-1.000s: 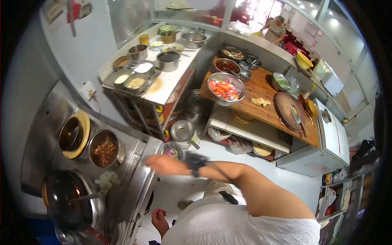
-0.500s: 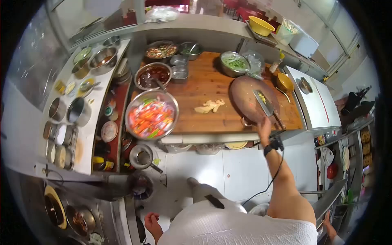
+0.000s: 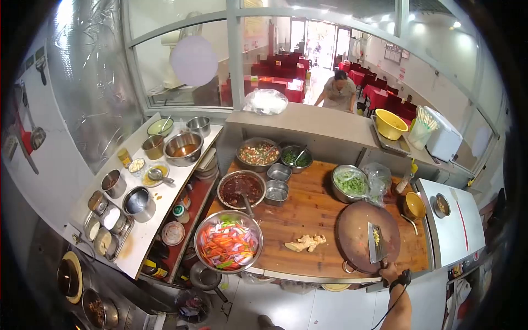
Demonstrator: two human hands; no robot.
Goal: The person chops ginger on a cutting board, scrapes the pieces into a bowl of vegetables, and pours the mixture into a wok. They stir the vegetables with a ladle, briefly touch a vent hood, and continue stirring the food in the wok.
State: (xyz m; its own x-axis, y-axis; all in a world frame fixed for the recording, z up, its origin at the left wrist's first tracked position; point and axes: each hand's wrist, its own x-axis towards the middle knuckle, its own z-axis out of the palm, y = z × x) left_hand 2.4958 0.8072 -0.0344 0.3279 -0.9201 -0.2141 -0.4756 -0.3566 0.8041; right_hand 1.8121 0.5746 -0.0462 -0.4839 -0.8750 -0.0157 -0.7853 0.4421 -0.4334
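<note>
My right hand (image 3: pixel 389 273) is at the near edge of a round chopping board (image 3: pixel 352 231), its fingers closed around the handle of a cleaver (image 3: pixel 375 248). The wide blade lies flat on the board with a small heap of chopped yellow bits (image 3: pixel 377 237) on it. Left of the board, a knobbly piece of ginger (image 3: pixel 306 242) rests on the wooden worktop (image 3: pixel 291 214). My left hand is out of view.
A bowl of sliced vegetables (image 3: pixel 229 242), a bowl of dark red sauce (image 3: pixel 241 190) and a bowl of chopped greens (image 3: pixel 350 183) stand on the worktop. Metal pots line the left counter (image 3: pixel 130 251). A person (image 3: pixel 338 92) is beyond the ledge.
The view has tilted up, showing the dining room. My right hand has come from beside the cleaver's handle onto it. My left hand has left the view.
</note>
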